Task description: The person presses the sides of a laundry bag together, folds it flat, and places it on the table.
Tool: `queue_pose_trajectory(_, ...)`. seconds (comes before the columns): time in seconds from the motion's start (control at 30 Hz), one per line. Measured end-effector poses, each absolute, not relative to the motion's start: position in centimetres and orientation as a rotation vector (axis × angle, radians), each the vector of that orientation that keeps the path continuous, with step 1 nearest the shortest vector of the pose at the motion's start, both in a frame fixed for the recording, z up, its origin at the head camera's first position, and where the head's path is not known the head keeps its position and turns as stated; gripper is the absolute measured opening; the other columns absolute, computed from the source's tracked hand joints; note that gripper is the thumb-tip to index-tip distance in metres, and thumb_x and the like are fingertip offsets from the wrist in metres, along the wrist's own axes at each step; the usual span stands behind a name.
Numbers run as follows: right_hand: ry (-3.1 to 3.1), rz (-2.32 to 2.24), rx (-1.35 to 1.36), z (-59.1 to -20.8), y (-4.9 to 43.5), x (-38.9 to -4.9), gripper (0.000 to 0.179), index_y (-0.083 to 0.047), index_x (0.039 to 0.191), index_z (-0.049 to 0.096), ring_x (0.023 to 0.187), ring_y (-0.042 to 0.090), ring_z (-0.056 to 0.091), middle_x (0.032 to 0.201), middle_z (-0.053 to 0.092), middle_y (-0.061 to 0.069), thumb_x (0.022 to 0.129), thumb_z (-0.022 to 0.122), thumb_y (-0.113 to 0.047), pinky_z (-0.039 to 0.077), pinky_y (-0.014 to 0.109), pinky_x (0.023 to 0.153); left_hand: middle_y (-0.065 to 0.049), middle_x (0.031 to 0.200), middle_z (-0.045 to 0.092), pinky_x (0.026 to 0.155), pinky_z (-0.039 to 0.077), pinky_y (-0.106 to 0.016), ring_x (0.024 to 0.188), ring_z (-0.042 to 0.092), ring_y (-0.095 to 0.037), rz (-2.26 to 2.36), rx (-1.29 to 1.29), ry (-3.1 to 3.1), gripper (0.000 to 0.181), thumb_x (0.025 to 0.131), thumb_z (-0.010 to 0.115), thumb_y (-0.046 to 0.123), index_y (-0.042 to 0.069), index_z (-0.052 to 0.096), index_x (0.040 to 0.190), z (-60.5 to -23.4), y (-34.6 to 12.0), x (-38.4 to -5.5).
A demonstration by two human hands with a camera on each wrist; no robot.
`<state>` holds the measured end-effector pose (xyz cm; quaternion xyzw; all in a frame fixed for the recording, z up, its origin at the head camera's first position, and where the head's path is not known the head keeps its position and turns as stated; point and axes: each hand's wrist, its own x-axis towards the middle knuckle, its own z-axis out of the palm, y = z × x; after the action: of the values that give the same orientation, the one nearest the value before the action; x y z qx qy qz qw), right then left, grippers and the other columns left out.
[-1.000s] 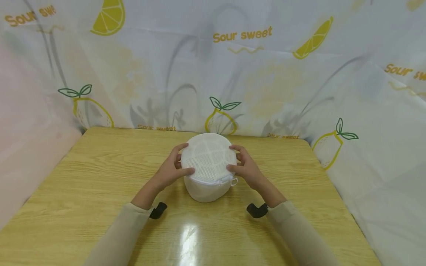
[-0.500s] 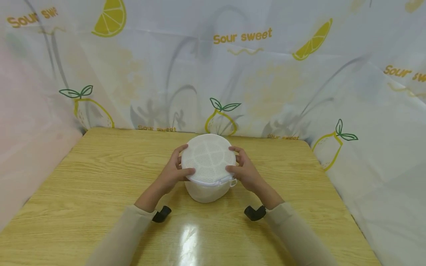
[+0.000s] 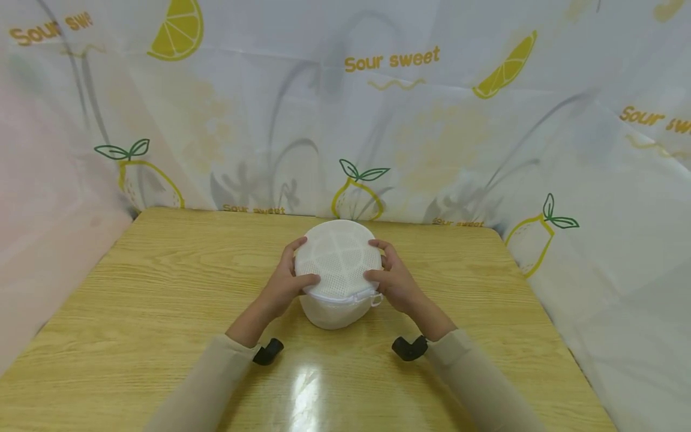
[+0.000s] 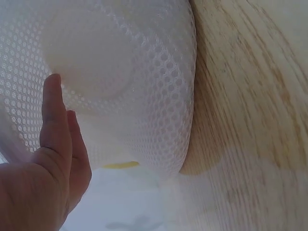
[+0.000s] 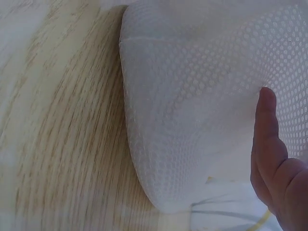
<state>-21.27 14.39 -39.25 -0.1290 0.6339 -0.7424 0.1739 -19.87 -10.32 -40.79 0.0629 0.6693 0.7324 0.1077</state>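
Observation:
A round white mesh laundry bag (image 3: 340,258) stands on the wooden table in the head view, its flat lid facing up. A zipper runs along the lid's front edge, and its loop-shaped pull (image 3: 376,299) hangs at the front right. My left hand (image 3: 284,279) grips the bag's left side, thumb on the lid and fingers spread along the wall. On the opposite side my right hand (image 3: 398,280) holds it the same way. Both wrist views show fingertips against the mesh wall, which dents inward at the right hand's fingertip (image 5: 267,98).
The wood-grain table (image 3: 178,282) extends around the bag. Behind it hangs a pale cloth (image 3: 243,120) printed with lemons and lettering. A black wrist mount (image 3: 268,352) sits by the left sleeve, another black mount (image 3: 410,348) by the right one.
Both hands and wrists have drawn slightly inward, pressing closer on the bag, whose lid looks a little narrower. The bag stays at the same spot on the table.

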Motion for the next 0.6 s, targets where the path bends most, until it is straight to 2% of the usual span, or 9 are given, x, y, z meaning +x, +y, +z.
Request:
queue_pose_trajectory(0.2, 1.937, -2.031, -0.338, -39.3, 14.5, -21.3, 0.069, -0.010, 0.145, 0.021, 0.093, 0.015, 0.062, 0.134, 0.042, 0.021, 0.086, 0.055, 0.001, 0.056, 0.029, 0.072, -0.023, 0.143, 0.034, 0.084, 0.052, -0.033, 0.112, 0.054, -0.030, 2.068, 0.221, 2.066, 0.089, 0.083, 0.062, 0.004, 0.019, 0.010, 0.153, -40.9, -10.6, -20.0)
queue_pose_trajectory(0.33, 2.084, -1.929, -0.356, -39.4, 14.8, -21.4, 0.067, -0.011, 0.145, 0.026, 0.094, 0.016, 0.062, 0.133, 0.045, 0.023, 0.087, 0.058, -0.003, 0.056, 0.030, 0.073, -0.024, 0.143, 0.036, 0.091, 0.051, -0.038, 0.120, 0.052, -0.036, 1.938, 0.263, 2.207, 0.088, 0.085, 0.067, 0.012, 0.019, 0.011, 0.154, -41.0, -11.1, -20.1)
queue_pose_trajectory(0.47, 2.236, -1.799, -0.439, -39.5, 15.3, -21.5, 0.063, -0.011, 0.144, 0.030, 0.101, 0.024, 0.060, 0.130, 0.046, 0.026, 0.088, 0.060, -0.007, 0.055, 0.032, 0.077, -0.024, 0.146, 0.035, 0.093, 0.051, -0.045, 0.125, 0.050, -0.041, 1.820, 0.322, 2.318, 0.088, 0.086, 0.071, 0.018, 0.020, 0.014, 0.153, -40.9, -11.4, -20.1)
queue_pose_trajectory(0.6, 2.423, -1.630, -0.532, -39.5, 15.8, -21.4, 0.061, -0.013, 0.144, 0.033, 0.106, 0.033, 0.057, 0.130, 0.046, 0.025, 0.089, 0.061, -0.014, 0.055, 0.035, 0.078, -0.023, 0.145, 0.037, 0.086, 0.054, -0.044, 0.120, 0.053, -0.041, 1.670, 0.381, 2.468, 0.087, 0.085, 0.072, 0.026, 0.021, 0.017, 0.152, -40.8, -11.6, -19.9)
